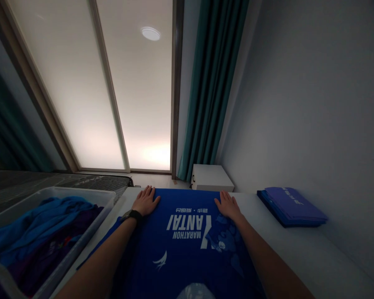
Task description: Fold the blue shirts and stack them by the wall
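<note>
The blue shirt lay flat, its far end at the edge of the surface. Left hand and right hand rested near its far corners, fingers spread; light, even pressure best kept it smooth. Lateral room was wider toward the folded stack than the bin.
</note>
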Motion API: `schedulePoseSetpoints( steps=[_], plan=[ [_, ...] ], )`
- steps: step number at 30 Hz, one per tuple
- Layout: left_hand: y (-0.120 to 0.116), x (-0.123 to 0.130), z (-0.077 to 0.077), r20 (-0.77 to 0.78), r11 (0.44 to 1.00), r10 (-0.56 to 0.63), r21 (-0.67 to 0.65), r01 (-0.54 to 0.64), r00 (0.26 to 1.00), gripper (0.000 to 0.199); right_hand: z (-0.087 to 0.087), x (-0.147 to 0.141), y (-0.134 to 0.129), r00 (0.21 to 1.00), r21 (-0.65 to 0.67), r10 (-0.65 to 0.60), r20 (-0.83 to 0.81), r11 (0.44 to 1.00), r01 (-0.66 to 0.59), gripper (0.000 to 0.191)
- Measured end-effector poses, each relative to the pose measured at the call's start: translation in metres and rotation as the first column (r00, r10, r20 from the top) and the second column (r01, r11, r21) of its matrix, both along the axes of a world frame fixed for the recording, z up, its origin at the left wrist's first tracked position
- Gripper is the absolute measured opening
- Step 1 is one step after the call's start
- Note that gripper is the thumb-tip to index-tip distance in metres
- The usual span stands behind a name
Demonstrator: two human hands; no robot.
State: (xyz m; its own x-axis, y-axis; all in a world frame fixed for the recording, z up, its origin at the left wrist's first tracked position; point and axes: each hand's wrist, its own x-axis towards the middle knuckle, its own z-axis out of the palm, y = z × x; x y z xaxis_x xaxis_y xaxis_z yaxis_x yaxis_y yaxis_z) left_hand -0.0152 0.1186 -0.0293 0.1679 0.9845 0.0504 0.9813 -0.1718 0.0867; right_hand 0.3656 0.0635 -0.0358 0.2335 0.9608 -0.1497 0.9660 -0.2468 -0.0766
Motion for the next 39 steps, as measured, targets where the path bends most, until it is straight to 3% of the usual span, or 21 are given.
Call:
schedulePoseSetpoints(
  steps=[10, 18, 23, 35, 39],
  plan=[
    [0.000, -0.004, 0.002, 0.048, 1.000, -0.002, -0.003, 0.002, 0.999, 0.072, 0.020, -0.017, -0.011, 0.999, -0.016, 0.042, -0.024, 0.999, -0.042, 0.071],
    [0.000, -0.005, 0.002, 0.037, 1.000, -0.014, 0.003, 0.014, 0.999, 0.071, 0.026, -0.060, -0.076, 0.948, 0.004, 0.304, -0.092, 0.952, -0.305, 0.075],
    [0.001, -0.003, 0.000, 0.027, 1.000, -0.019, 0.025, 0.018, 0.999, 0.070, 0.022, -0.071, -0.103, 0.939, 0.038, 0.320, -0.125, 0.948, -0.317, 0.074],
    [-0.002, 0.002, 0.006, 0.006, 0.999, 0.014, 0.038, -0.014, 1.000, 0.063, 0.021, -0.076, -0.108, 0.950, 0.070, 0.297, -0.098, 0.954, -0.291, 0.070],
    [-0.026, 0.025, 0.016, 0.002, 0.997, -0.037, 0.067, 0.037, 0.999, 0.059, 0.020, -0.075, -0.107, 0.948, 0.076, 0.303, -0.098, 0.952, -0.297, 0.071]
  ],
)
